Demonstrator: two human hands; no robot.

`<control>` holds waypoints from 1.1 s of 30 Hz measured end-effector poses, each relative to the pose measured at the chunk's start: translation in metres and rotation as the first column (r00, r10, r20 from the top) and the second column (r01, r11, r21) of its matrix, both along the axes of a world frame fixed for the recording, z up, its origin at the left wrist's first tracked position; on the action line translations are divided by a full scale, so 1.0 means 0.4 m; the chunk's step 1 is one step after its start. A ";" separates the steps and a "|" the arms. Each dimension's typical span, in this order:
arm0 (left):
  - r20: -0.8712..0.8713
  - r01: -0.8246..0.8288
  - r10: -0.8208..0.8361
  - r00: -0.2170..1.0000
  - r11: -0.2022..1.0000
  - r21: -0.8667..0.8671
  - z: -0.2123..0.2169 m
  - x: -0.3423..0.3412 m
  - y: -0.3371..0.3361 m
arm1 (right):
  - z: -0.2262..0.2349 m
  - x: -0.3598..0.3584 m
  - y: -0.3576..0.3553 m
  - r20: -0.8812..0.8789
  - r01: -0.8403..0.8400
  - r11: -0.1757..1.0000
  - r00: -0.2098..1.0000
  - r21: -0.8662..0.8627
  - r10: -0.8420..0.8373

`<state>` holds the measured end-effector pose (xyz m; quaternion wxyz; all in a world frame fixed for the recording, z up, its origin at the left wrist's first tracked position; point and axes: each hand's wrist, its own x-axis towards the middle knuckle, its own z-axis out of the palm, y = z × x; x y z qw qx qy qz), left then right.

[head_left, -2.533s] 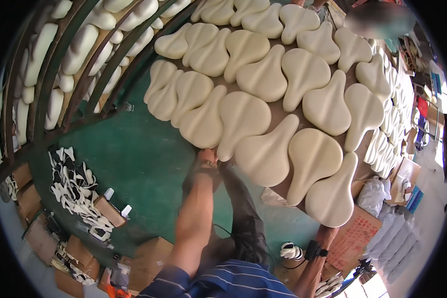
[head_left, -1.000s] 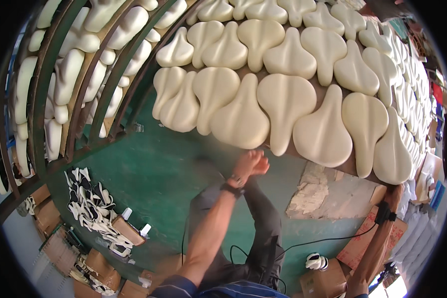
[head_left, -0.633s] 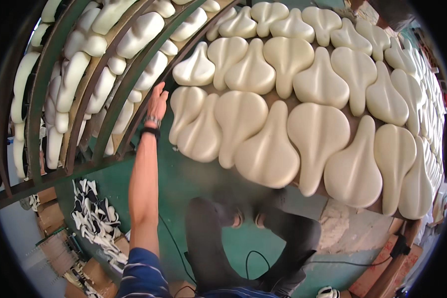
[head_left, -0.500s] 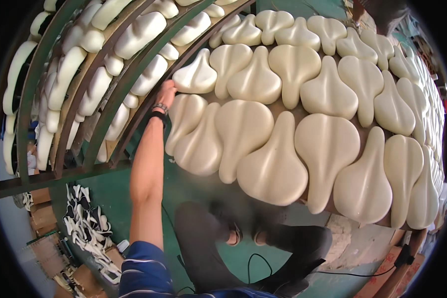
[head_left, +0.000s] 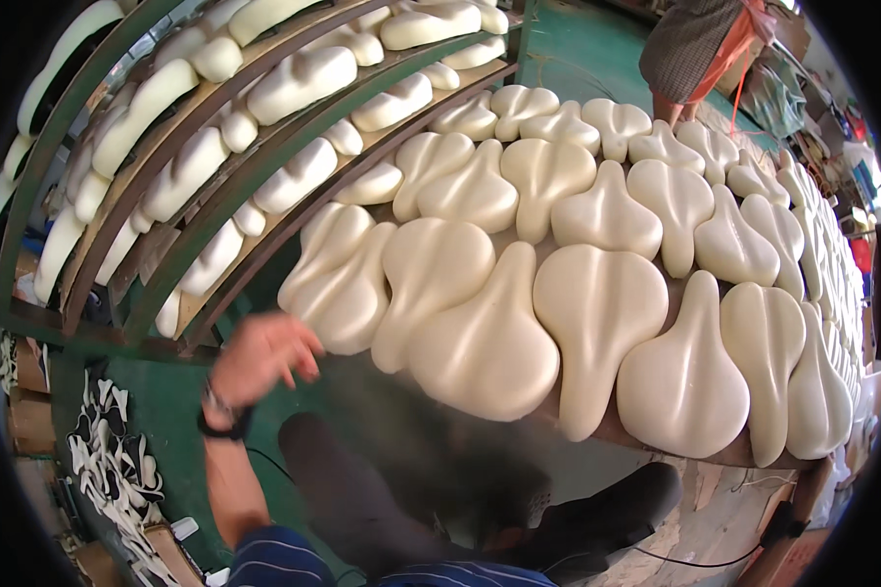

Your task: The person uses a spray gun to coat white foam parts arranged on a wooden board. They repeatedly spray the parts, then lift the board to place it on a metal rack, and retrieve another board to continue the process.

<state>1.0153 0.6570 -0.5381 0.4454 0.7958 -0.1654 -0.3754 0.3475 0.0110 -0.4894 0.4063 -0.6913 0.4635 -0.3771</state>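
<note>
Cream-coloured foam bicycle saddles lie in close rows on a table (head_left: 768, 453), their noses alternately toward and away from me. My left hand (head_left: 264, 357) hovers in front of the table's left end, fingers loosely bent and apart, with nothing visible in it. Closest to its fingertips is a saddle (head_left: 338, 308) in the near row, with a small gap between. Farther back, a saddle (head_left: 374, 183) at the left end of the second row sits partly beside the rack's edge. My right hand is out of the picture.
A metal rack (head_left: 201, 259) with sloping shelves of more saddles stands at the left. Several black-and-white pieces (head_left: 117, 460) lie heaped on the floor at lower left. Beyond the table stands another person (head_left: 690, 59). A black cable (head_left: 700, 564) runs at lower right.
My left hand has come back toward me from the saddle at the left end of the second row, and its fingers have loosened. The view has shifted, showing more of the person beyond.
</note>
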 end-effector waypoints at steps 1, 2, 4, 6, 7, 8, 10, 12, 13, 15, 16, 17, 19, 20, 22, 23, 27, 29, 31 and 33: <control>-0.128 0.119 -0.114 0.985 0.993 0.027 0.008 -0.087 0.001 | -0.006 0.007 -0.010 -0.005 -0.010 1.000 1.000 0.004 0.010; -0.296 0.119 -0.109 0.949 0.993 0.014 -0.039 -0.170 0.005 | -0.010 0.012 -0.018 -0.002 -0.024 1.000 1.000 0.001 0.024; -0.534 -0.028 -0.049 0.844 0.991 -0.134 -0.162 -0.309 -0.045 | 0.004 0.009 -0.021 -0.013 -0.037 0.999 0.999 -0.022 0.037; -0.725 -0.452 0.081 0.684 0.826 -0.335 -0.293 -0.366 -0.130 | 0.010 0.006 -0.026 -0.025 -0.050 0.998 0.998 -0.041 0.049; -0.815 -0.664 0.071 0.574 0.622 -0.414 -0.369 -0.380 -0.167 | 0.009 0.001 -0.031 -0.034 -0.056 0.997 0.998 -0.055 0.054; -0.592 -0.576 0.263 0.762 0.694 -0.432 -0.441 -0.384 -0.201 | 0.002 -0.006 -0.037 -0.033 -0.062 0.996 0.998 -0.060 0.060; -0.275 -0.536 0.461 0.844 0.696 -0.477 -0.572 -0.376 -0.266 | -0.031 -0.026 -0.050 0.070 -0.082 0.997 0.994 0.012 0.081; -0.551 -0.706 0.454 0.701 0.332 -0.625 -0.652 -0.384 -0.291 | -0.099 -0.039 -0.074 0.279 -0.129 0.976 0.957 0.178 0.076; -0.779 -0.812 0.266 0.568 0.030 -0.582 -0.686 -0.397 -0.294 | -0.139 -0.039 -0.072 0.228 -0.115 0.990 0.969 0.085 0.093; -0.646 -0.700 0.319 0.693 0.086 -0.709 -0.665 -0.419 -0.315 | -0.158 0.004 -0.026 0.240 -0.101 0.969 0.970 0.225 0.045; -0.578 -0.645 0.342 0.741 0.122 -0.755 -0.655 -0.439 -0.303 | -0.156 0.014 0.008 0.234 -0.088 0.950 0.972 0.300 0.016; -0.319 -0.553 0.526 0.788 0.379 -0.742 -0.709 -0.440 -0.272 | -0.191 0.003 0.010 0.116 -0.123 0.985 0.987 0.118 0.109; -0.065 -0.545 0.650 0.757 0.573 -0.612 -0.755 -0.454 -0.251 | -0.258 -0.028 -0.012 0.141 -0.144 0.986 0.981 0.088 0.131; -0.281 -0.631 0.640 0.715 0.418 -0.653 -0.757 -0.463 -0.264 | -0.280 -0.042 -0.030 0.284 -0.160 0.957 0.955 0.242 0.088; -0.668 -0.793 0.514 0.539 0.041 -0.608 -0.747 -0.480 -0.294 | -0.319 -0.049 -0.025 0.171 -0.086 0.978 0.984 0.191 0.054; -0.758 -0.820 0.399 0.515 -0.029 -0.572 -0.728 -0.488 -0.299 | -0.320 -0.046 -0.012 0.107 -0.043 0.986 0.994 0.160 0.026; -0.792 -0.840 0.321 0.520 0.022 -0.542 -0.700 -0.493 -0.345 | -0.323 -0.005 0.044 0.008 0.054 0.988 0.998 0.148 -0.056; -0.724 -0.852 0.458 0.516 0.184 -0.490 -0.765 -0.480 -0.284 | -0.269 0.001 0.074 0.287 -0.140 0.935 0.957 0.327 0.043; -0.677 -0.869 0.547 0.493 0.287 -0.402 -0.756 -0.484 -0.298 | -0.273 0.049 0.064 0.269 -0.085 0.949 0.963 0.305 0.000; -0.655 -0.888 0.600 0.459 0.339 -0.312 -0.721 -0.498 -0.338 | -0.228 0.142 0.047 0.263 -0.066 0.948 0.965 0.312 -0.019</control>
